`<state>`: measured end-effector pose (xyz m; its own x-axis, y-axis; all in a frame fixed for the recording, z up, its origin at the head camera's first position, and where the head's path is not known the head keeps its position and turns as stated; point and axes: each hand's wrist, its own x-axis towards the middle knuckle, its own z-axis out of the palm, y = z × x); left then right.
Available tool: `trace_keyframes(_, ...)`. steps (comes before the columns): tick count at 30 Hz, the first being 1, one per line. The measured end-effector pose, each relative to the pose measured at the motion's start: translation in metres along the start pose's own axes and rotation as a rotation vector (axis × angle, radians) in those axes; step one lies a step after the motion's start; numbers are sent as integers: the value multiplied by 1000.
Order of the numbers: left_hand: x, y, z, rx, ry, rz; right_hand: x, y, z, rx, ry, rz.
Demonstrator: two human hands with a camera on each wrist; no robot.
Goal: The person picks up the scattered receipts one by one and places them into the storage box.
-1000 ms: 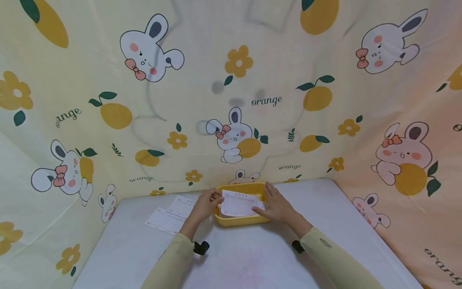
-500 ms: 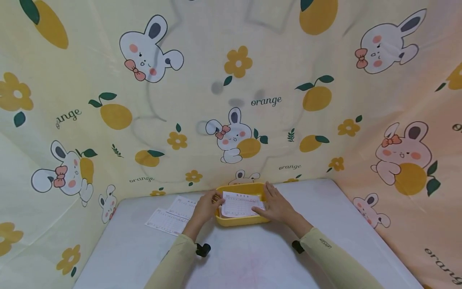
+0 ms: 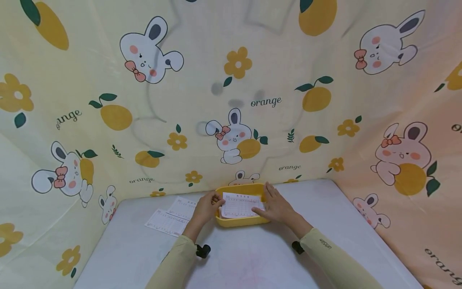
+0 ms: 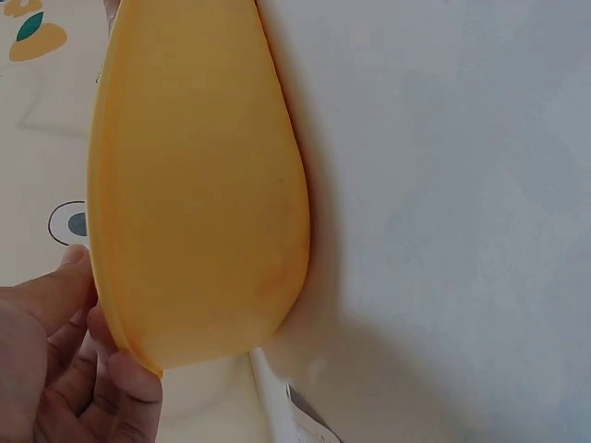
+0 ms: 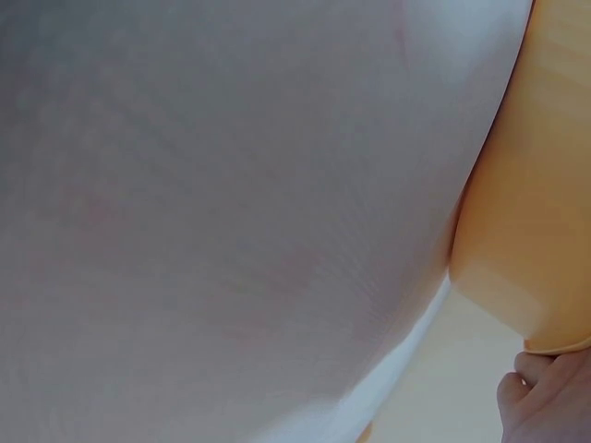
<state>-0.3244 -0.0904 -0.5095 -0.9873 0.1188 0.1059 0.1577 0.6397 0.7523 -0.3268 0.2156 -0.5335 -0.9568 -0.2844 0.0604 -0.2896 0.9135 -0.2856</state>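
A yellow plastic basin [image 3: 242, 222] with rounded corners stands on the table near the back. Inside it lies a white printed sheet [image 3: 240, 206] with a ruled grid, resting at a slant over something pinkish at its lower left edge. My left hand [image 3: 207, 206] grips the basin's left rim, its thumb reaching in beside the sheet; in the left wrist view its fingers curl at the rim. On the opposite side my right hand [image 3: 277, 205] holds the right rim, fingers along the side and thumb over the sheet's edge.
Two more printed sheets [image 3: 167, 222] lie overlapping on the white table [image 3: 245, 257], left of the basin and partly behind the left forearm. A rabbit-and-orange patterned cloth [image 3: 195, 120] hangs right behind the basin and along both sides.
My left hand has shifted slightly to the right at the rim. The sheet in the basin sits a little lower. The right hand keeps its place.
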Motion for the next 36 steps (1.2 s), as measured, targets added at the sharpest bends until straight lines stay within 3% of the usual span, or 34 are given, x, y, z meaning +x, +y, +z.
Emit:
trace_keyframes(15,-3,-3,-2,-63,-2,-5,0,1,0,-6,4,-21)
trace_keyframes(23,-10,-6,-7,-77,18,47,-1,0,0,-11,15,-31)
trace_keyframes(31,-15,-17,-17,-64,70,118,-1,1,0,-1,11,-30)
trace_keyframes(36,-19,-27,-26,-30,75,96,-1,2,1,-1,12,-37)
